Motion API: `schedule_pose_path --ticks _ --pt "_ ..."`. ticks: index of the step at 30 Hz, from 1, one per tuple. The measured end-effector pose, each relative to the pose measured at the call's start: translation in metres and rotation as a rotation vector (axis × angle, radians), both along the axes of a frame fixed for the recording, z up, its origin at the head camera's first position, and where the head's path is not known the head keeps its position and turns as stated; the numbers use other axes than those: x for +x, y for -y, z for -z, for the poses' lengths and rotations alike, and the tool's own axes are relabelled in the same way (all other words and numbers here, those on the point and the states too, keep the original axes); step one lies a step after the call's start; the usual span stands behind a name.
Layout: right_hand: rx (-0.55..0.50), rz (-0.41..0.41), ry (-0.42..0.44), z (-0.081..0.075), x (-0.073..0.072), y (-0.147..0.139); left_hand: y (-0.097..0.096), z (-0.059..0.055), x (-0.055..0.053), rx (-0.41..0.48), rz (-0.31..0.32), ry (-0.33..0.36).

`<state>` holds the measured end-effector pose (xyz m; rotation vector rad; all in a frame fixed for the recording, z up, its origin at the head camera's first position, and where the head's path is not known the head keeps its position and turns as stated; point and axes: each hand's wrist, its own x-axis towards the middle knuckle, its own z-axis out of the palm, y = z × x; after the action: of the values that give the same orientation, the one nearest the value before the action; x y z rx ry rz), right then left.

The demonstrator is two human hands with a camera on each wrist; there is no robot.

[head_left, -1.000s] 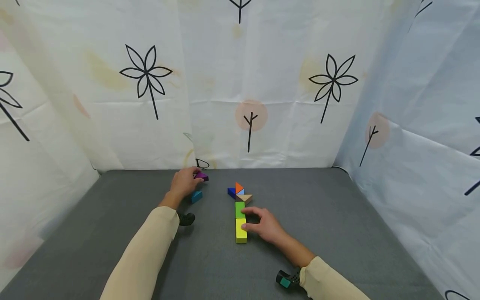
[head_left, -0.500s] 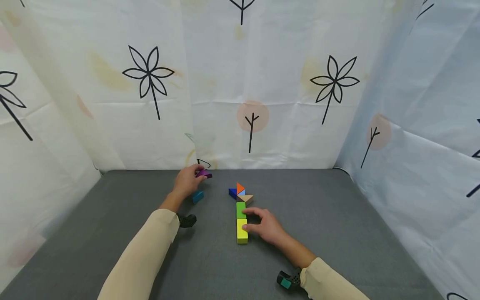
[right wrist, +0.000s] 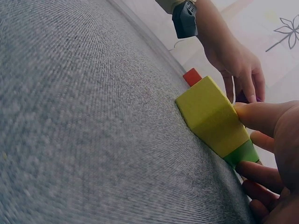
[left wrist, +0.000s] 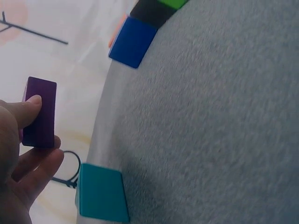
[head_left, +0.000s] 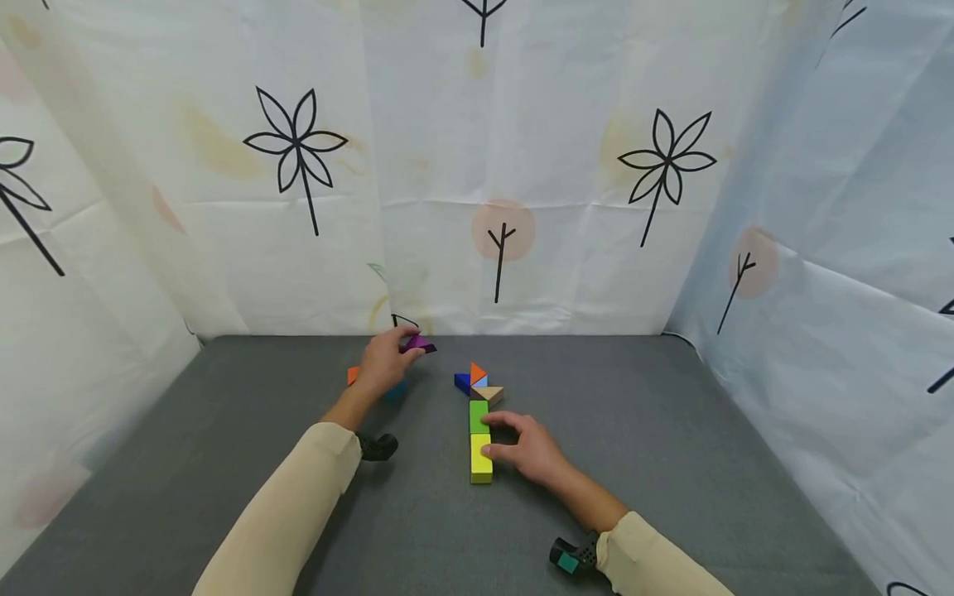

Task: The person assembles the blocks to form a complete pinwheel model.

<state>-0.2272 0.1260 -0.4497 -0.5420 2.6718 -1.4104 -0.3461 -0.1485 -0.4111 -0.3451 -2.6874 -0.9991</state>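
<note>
My left hand (head_left: pixel 384 361) pinches a purple triangular block (head_left: pixel 419 343) between thumb and fingers, raised near the back of the table. In the left wrist view the thumb lies against the purple block's narrow face (left wrist: pixel 42 112). Under that hand sits a teal block (left wrist: pixel 103 193), partly covered in the head view. My right hand (head_left: pixel 531 445) rests beside a row of blocks, its thumb touching the yellow block (head_left: pixel 481 460) and a fingertip at the green block (head_left: pixel 479 417). Those two lie end to end.
Beyond the green block sit a dark blue block (head_left: pixel 462 382), an orange triangle (head_left: pixel 477 374), a light blue triangle (head_left: pixel 480 382) and a natural wood triangle (head_left: pixel 489 395). An orange-red block (head_left: pixel 353 376) lies left of my left hand. A printed cloth (head_left: pixel 566 281) borders the grey table.
My left hand has lifted the purple block slightly and carried it to the right, uncovering the orange-red block behind the wrist. My right hand has stayed in place.
</note>
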Motion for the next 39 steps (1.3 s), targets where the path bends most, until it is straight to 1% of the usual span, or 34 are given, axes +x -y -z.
schedule_pose_path --ticks 5,9,13,18,23,29,35,39 --pt "0.003 -0.003 -0.007 0.0 0.0 0.0 -0.008 0.002 0.004 0.015 0.017 0.004" --pt "0.004 -0.003 -0.013 0.0 0.001 0.0 -0.014 0.007 0.008 0.001 0.02 -0.009" --pt "0.01 0.007 0.0 -0.001 0.001 0.0 -0.02 0.012 0.012 -0.013 0.033 -0.021" --pt "0.002 0.008 0.016 -0.002 0.002 0.0 -0.025 0.019 0.014 -0.024 0.05 -0.015" --pt "-0.003 0.001 0.0 -0.001 0.001 0.0 -0.031 0.025 0.02 -0.044 0.07 -0.009" --pt "-0.005 -0.003 -0.023 -0.001 0.001 0.0 -0.039 0.028 0.029 -0.058 0.06 0.014" --pt "-0.014 -0.006 -0.022 -0.001 0.001 0.0 -0.042 0.035 0.031 -0.097 0.057 0.034" --pt "-0.01 -0.004 -0.026 -0.001 0.001 0.0 -0.042 0.039 0.032 -0.12 0.058 0.028"
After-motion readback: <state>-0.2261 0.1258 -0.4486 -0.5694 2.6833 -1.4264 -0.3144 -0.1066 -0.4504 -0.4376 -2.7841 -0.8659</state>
